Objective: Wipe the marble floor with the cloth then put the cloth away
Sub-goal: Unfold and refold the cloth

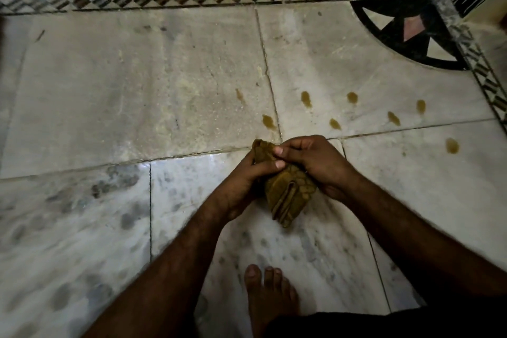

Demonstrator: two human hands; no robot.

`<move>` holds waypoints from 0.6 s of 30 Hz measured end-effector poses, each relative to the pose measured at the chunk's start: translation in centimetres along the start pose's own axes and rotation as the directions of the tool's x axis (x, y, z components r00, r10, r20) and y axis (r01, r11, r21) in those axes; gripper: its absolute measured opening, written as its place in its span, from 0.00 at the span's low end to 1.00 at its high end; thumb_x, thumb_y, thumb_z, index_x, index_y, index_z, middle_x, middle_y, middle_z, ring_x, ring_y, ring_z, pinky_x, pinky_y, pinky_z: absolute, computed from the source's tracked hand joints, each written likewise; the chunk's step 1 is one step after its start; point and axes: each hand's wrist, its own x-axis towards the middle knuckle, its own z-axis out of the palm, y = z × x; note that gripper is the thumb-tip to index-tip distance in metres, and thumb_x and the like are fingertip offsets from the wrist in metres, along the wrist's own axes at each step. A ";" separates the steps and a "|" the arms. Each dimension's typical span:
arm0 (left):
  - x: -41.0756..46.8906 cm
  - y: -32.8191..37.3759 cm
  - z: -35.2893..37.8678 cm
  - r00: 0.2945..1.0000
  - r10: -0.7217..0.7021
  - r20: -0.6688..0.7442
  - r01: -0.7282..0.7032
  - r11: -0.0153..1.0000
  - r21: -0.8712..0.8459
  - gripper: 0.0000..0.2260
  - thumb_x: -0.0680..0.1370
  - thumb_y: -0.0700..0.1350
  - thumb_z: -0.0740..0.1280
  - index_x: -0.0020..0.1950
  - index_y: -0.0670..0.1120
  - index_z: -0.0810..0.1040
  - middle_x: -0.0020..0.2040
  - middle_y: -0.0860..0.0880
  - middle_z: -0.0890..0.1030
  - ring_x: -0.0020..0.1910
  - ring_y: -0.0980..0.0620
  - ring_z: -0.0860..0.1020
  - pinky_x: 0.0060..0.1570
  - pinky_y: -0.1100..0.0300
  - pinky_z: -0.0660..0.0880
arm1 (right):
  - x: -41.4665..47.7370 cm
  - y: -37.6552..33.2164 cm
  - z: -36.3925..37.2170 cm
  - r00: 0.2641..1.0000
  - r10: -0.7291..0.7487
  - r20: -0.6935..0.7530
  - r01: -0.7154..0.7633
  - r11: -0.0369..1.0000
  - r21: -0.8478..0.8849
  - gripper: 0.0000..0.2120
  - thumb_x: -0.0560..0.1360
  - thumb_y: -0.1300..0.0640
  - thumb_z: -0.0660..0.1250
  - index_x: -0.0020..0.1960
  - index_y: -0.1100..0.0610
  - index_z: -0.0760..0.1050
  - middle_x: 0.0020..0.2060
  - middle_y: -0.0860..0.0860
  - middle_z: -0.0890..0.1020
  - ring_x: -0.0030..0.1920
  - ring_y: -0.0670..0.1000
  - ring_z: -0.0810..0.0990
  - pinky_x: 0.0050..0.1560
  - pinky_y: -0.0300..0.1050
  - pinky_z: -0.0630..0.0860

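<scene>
I hold a bunched mustard-yellow cloth (288,195) between both hands, over the marble floor (137,77). My left hand (244,181) curls round the cloth's left side and my right hand (312,164) grips its top. Yellow-brown spots (306,99) dot the floor beyond the cloth.

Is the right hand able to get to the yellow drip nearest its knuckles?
Probably yes. The right hand holds the olive cloth together with the left hand, and that drip lies on the bare marble floor just beyond it, with nothing in between.
</scene>
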 end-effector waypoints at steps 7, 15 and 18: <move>-0.7 2.2 0.9 0.988 -0.104 0.112 0.142 0.898 -0.417 0.27 0.78 0.55 0.67 0.73 0.41 0.75 0.68 0.39 0.78 0.62 0.40 0.80 0.60 0.43 0.78 | 0.0 -5.2 -2.2 0.996 0.034 0.078 -0.034 0.999 -0.002 0.11 0.73 0.60 0.76 0.50 0.68 0.84 0.43 0.62 0.87 0.39 0.54 0.85 0.46 0.46 0.84; -1.0 2.0 0.9 0.951 -0.143 0.275 0.268 0.825 -0.498 0.38 0.74 0.71 0.65 0.71 0.42 0.78 0.71 0.38 0.77 0.71 0.39 0.74 0.73 0.41 0.69 | 0.8 -6.6 -6.4 0.997 0.006 -0.072 -0.017 0.987 -0.160 0.11 0.70 0.59 0.78 0.49 0.65 0.85 0.40 0.54 0.88 0.40 0.48 0.85 0.42 0.40 0.82; -0.7 2.1 0.8 0.948 -0.081 0.308 0.249 0.789 -0.561 0.37 0.73 0.69 0.67 0.71 0.41 0.77 0.70 0.37 0.76 0.71 0.37 0.72 0.75 0.39 0.64 | 0.4 -5.7 -6.7 0.995 -0.031 -0.098 0.009 0.976 -0.220 0.07 0.77 0.58 0.74 0.49 0.62 0.85 0.41 0.55 0.87 0.41 0.50 0.84 0.44 0.44 0.81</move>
